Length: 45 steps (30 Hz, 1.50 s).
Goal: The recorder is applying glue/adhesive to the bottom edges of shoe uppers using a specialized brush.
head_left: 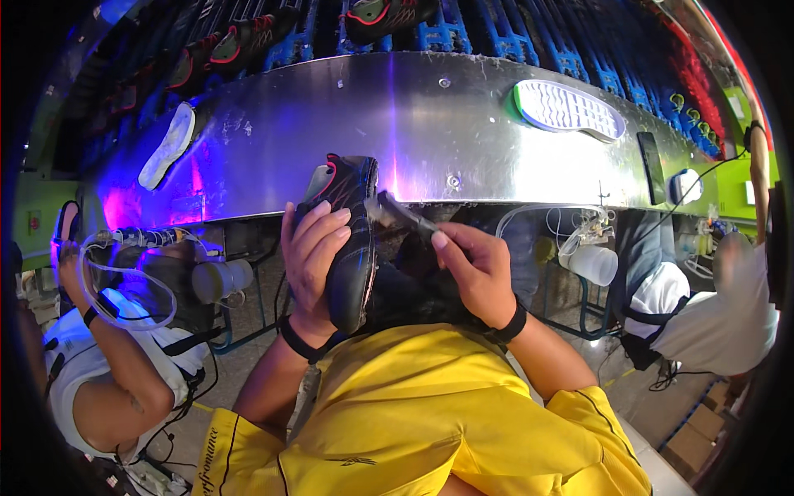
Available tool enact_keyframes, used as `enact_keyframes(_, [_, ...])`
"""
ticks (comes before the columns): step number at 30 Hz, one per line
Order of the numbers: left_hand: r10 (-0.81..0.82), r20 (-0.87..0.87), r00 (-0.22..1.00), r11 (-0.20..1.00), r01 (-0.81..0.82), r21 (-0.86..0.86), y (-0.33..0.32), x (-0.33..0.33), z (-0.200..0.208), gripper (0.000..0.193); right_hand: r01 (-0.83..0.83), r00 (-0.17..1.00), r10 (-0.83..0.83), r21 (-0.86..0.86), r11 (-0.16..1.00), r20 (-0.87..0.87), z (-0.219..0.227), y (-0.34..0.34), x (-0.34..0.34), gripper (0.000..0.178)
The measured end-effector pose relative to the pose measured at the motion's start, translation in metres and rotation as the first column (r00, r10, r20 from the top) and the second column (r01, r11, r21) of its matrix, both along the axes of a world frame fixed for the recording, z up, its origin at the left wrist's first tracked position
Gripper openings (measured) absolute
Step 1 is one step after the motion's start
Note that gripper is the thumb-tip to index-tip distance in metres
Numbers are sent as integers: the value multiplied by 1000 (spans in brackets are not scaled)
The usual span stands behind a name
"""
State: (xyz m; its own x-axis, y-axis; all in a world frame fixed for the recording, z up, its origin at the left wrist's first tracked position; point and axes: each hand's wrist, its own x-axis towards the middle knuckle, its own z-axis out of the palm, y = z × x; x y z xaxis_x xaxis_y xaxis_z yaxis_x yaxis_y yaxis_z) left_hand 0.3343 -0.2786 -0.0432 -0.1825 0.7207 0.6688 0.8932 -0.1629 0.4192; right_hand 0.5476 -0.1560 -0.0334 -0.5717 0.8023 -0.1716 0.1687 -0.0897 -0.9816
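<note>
My left hand is wrapped round a black shoe upper with a red-edged collar, and holds it upright by its side with the toe end toward me. Pinched between the fingers of my right hand is a brush with a dark handle. Its bristle end is at the lower side edge of the shoe; whether it touches cannot be made out. Both hands are just in front of the near edge of the metal table. A dark band circles each wrist.
A white shoe sole lies on the table at the right, another pale sole at the left. Near the right end lies a black flat bar. Beyond, black shoes rest on blue rollers. Co-workers sit on both sides.
</note>
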Motion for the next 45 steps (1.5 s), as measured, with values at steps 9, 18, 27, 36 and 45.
enact_keyframes(9, [-13,-64,998,997,8,-81,0,-2,7,63,-134,991,133,-293,947,-23,25,0,13,24])
enact_keyframes(18, [72,-94,993,993,-80,-82,13,13,23,60,-86,989,82,-24,996,-125,38,-14,30,21])
enact_keyframes(27, [125,-90,988,983,-136,-124,29,26,44,63,-63,989,79,123,990,-126,46,-7,38,20])
enact_keyframes(36, [193,-40,980,957,-197,-213,61,38,81,73,33,992,12,344,938,-129,63,3,44,19])
enact_keyframes(45, [139,10,990,948,-130,-290,86,17,103,68,7,1000,-2,621,783,-8,95,50,33,22])
